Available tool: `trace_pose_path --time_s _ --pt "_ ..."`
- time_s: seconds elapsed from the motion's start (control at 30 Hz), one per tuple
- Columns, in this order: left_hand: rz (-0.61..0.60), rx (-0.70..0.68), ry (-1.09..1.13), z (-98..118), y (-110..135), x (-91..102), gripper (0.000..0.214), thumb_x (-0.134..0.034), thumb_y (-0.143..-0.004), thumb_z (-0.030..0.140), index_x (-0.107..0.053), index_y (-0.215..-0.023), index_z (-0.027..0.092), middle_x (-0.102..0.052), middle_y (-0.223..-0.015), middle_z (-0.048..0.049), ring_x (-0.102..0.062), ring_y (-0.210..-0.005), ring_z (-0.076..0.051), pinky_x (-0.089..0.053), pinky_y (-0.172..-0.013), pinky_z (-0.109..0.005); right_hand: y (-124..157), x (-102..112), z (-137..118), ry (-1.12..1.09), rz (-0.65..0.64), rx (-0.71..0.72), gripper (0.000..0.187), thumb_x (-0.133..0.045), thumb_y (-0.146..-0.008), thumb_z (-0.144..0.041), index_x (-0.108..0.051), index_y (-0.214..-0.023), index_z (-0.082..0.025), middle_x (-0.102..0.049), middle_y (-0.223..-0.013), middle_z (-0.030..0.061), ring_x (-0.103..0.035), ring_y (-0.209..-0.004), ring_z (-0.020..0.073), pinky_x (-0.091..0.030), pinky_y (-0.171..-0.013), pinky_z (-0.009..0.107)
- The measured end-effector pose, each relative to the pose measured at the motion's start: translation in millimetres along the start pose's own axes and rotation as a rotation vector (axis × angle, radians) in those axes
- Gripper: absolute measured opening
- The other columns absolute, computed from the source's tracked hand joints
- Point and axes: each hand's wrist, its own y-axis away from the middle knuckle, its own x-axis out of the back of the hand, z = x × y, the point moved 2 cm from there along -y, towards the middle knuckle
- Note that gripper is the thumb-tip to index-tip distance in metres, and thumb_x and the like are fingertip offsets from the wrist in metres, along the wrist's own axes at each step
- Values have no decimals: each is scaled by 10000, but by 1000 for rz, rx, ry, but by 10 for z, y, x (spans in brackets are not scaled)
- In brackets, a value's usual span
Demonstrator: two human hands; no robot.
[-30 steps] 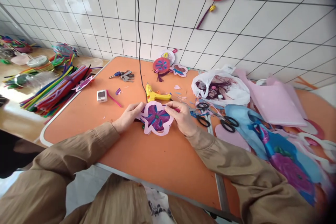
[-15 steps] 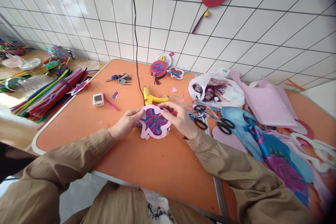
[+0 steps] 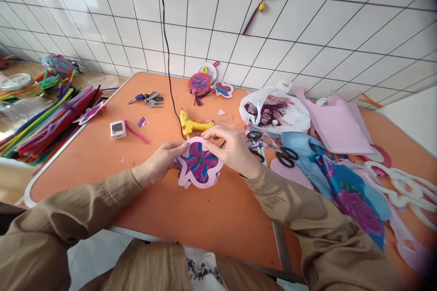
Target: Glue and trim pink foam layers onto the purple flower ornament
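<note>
A pink flower-shaped foam cutout [image 3: 199, 164] with a purple and blue flower on it is held just above the orange table [image 3: 102, 154]. My left hand [image 3: 160, 160] grips its left edge, fingers closed on it. My right hand [image 3: 229, 148] pinches its top right edge, fingers curled. Both sleeves are tan. A yellow glue gun [image 3: 194, 126] lies just beyond the cutout, its black cord running up the wall.
Scissors [image 3: 269, 147], a white plastic bag [image 3: 275, 112], pink foam sheets [image 3: 336, 125] and blue and purple foam pieces [image 3: 344, 186] crowd the right. Keys [image 3: 147, 98], a small white device [image 3: 118, 129] and pipe cleaners [image 3: 44, 120] lie left. Finished cutouts [image 3: 205, 82] rest by the tiled wall.
The cutout has been turned and tilted slightly between my hands, and my right fingers have shifted to its top edge. The view has shifted a little.
</note>
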Motion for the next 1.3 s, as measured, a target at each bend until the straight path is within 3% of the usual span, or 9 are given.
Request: trace_pose_path --time_s 0.17,0.43,0.77,1.03,1.3 --pt "2 70 54 46 -28 -29 398 -755 -744 473 -688 -790 83 -686 -673 -78 -624 -556 -156 -500 -534 -253 -33 31 72 -157 -70 -171 160 -628 -820 -296 -624 -705 -185 -730 -910 78 -665 -802 174 -526 -716 321" --pt "21 158 96 120 -85 -45 320 -722 -799 409 -687 -852 96 -678 -655 -61 -617 -532 -148 -508 -519 -251 -66 117 100 -245 -228 -191 128 -653 -759 -277 -643 -681 -176 -707 -861 54 -652 -776 161 -533 -716 304" --pt "-14 109 66 43 -114 -6 464 -783 -693 520 -692 -832 87 -665 -622 -53 -590 -508 -137 -471 -491 -235 -37 42 115 -229 -170 -267 121 -630 -768 -255 -632 -687 -165 -658 -671 13 -576 -610 119 -481 -603 263" --pt "-31 90 30 9 -109 -4 533 -777 -673 571 -718 -902 93 -708 -707 -81 -649 -595 -178 -531 -587 -284 -14 21 147 -280 -150 -319 131 -632 -760 -271 -606 -693 -162 -629 -676 10 -564 -618 119 -473 -598 264" --pt "-47 57 21 15 -93 -28 534 -794 -642 594 -727 -818 94 -702 -677 -67 -633 -607 -150 -496 -586 -235 -23 -1 186 -316 -117 -362 158 -672 -726 -286 -575 -692 -166 -593 -660 -13 -540 -580 96 -461 -570 249"
